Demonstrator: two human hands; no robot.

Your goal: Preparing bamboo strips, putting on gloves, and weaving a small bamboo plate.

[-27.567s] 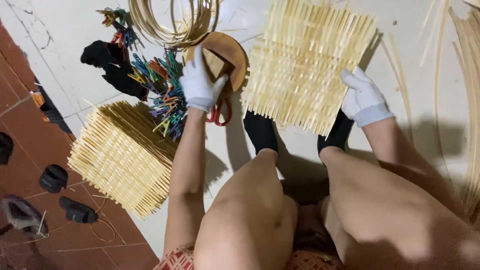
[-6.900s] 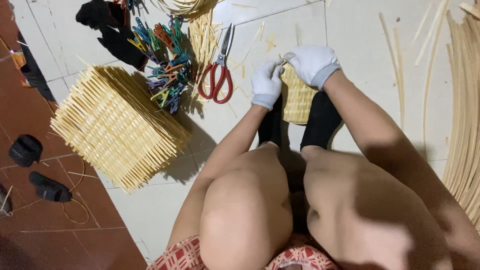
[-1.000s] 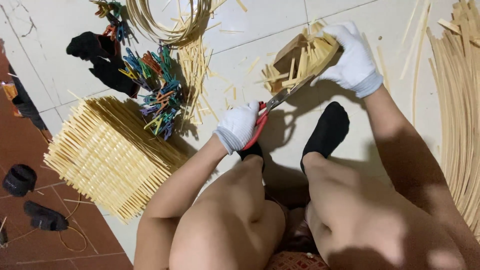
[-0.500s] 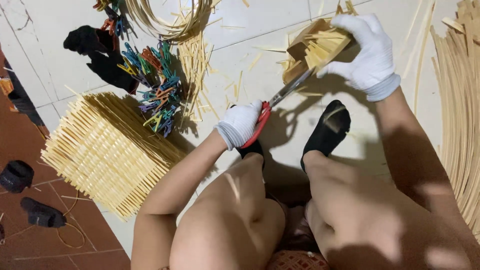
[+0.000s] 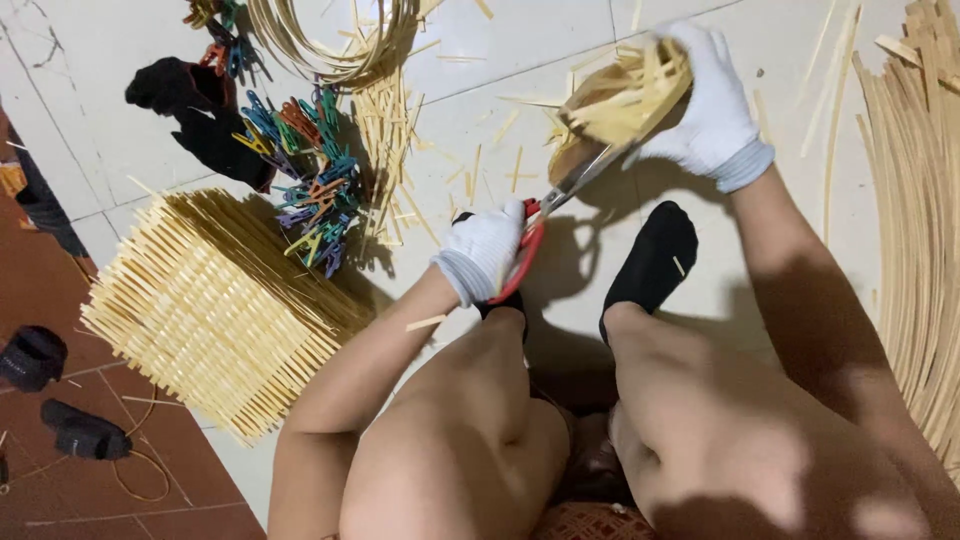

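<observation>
- Pale floor tiles (image 5: 150,40) are carrying everything; short bamboo offcuts (image 5: 385,130) are lying scattered across them, toward the peg pile from the small woven piece.
- Right hand (image 5: 715,105), gloved, is gripping the small woven bamboo piece (image 5: 625,95) with fingers curled tight round it, raised beyond the black-socked foot (image 5: 650,255).
- Left hand (image 5: 485,248), gloved, is squeezing red-handled scissors (image 5: 545,215), blades reaching just under that piece.
- Trimming of protruding strip ends seems to be under way; next, probably turning the piece to present untrimmed ends.
- Colourful clothes pegs (image 5: 305,175) and a large woven panel (image 5: 215,305) are sitting well apart from it, past the scissors.
</observation>
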